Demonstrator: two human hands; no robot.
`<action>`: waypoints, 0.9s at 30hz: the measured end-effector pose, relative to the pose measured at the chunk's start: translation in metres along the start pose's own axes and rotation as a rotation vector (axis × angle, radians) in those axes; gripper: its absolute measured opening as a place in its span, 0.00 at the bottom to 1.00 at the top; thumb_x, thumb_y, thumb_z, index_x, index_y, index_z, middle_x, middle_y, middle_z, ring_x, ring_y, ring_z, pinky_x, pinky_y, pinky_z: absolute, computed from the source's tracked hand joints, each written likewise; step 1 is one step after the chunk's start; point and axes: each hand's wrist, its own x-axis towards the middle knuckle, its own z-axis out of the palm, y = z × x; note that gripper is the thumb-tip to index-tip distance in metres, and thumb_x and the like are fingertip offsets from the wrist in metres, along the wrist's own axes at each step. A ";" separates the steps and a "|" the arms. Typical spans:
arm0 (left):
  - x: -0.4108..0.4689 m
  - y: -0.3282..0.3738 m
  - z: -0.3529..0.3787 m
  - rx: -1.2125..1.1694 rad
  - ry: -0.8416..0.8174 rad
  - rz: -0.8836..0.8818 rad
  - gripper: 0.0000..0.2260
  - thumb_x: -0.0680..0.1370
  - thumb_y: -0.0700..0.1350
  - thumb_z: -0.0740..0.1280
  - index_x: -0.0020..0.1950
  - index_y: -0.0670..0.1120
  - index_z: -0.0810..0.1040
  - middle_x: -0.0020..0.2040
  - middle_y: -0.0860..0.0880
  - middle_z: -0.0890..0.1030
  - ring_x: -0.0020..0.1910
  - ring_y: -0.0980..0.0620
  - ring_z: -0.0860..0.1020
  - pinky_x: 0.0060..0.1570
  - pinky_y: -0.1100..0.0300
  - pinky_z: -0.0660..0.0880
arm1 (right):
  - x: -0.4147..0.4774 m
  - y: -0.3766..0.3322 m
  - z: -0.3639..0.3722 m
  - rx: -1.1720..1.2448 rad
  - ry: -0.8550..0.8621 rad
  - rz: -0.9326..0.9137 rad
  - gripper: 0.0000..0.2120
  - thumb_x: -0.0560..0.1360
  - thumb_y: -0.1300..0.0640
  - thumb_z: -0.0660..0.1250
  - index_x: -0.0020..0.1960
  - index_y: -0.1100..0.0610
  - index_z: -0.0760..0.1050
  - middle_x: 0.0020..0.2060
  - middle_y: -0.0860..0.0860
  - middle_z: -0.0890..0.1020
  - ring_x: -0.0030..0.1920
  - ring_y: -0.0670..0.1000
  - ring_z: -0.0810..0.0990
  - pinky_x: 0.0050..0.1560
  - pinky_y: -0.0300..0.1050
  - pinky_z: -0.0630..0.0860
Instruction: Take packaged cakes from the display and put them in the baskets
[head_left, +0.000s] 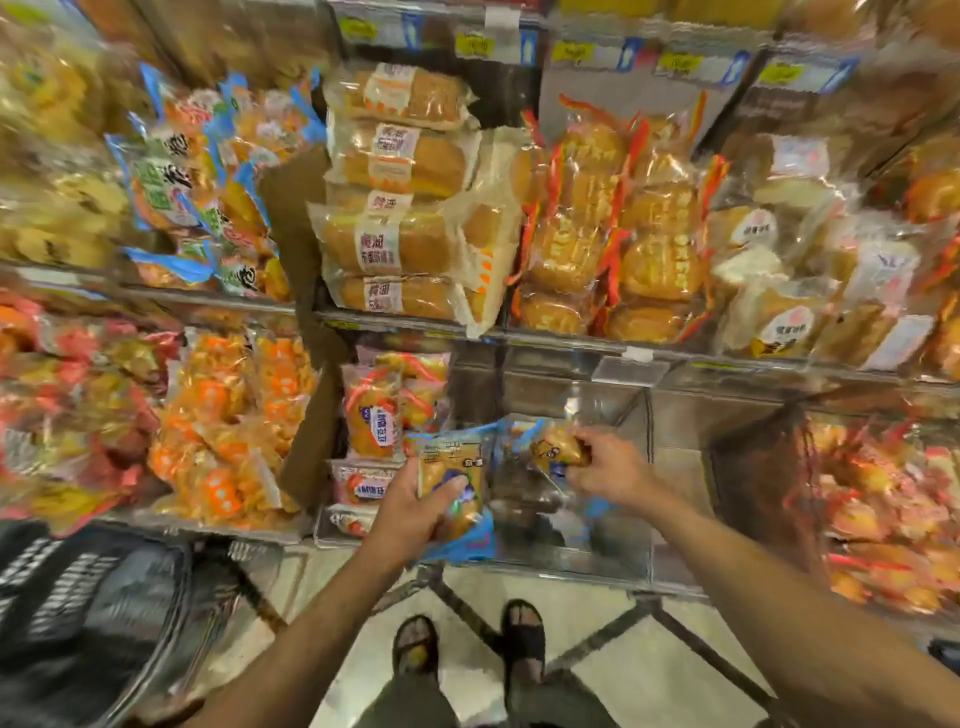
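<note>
Your left hand (411, 513) grips a blue-wrapped cake (451, 467), long axis pointing at the shelf. Your right hand (608, 466) pinches a second cake (557, 449) in the clear bin (613, 545). The basket (88, 597) sits low left, nearer your left hand.

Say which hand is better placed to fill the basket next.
Left, probably: the left hand holds a blue-wrapped cake nearest the black basket; the right hand grips another cake inside the clear bin.
</note>
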 end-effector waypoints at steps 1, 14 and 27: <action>-0.001 -0.001 0.002 0.020 0.030 0.009 0.10 0.80 0.35 0.71 0.56 0.49 0.79 0.44 0.55 0.87 0.42 0.62 0.83 0.42 0.69 0.76 | 0.015 0.005 0.004 -0.060 -0.033 -0.021 0.29 0.64 0.43 0.70 0.64 0.50 0.78 0.54 0.52 0.84 0.55 0.55 0.82 0.53 0.48 0.77; -0.014 -0.015 0.028 -0.007 0.249 -0.106 0.12 0.81 0.37 0.70 0.62 0.49 0.79 0.48 0.56 0.86 0.49 0.59 0.84 0.46 0.69 0.77 | 0.125 0.055 0.108 -0.404 -0.139 -0.210 0.28 0.71 0.47 0.74 0.69 0.45 0.71 0.64 0.52 0.78 0.61 0.58 0.80 0.59 0.49 0.79; -0.011 -0.019 0.038 -0.099 0.288 -0.154 0.13 0.81 0.41 0.71 0.65 0.49 0.78 0.54 0.52 0.86 0.52 0.57 0.85 0.46 0.66 0.80 | 0.113 0.056 0.105 -0.369 0.009 -0.243 0.29 0.69 0.46 0.76 0.68 0.47 0.72 0.63 0.50 0.74 0.66 0.56 0.72 0.66 0.55 0.72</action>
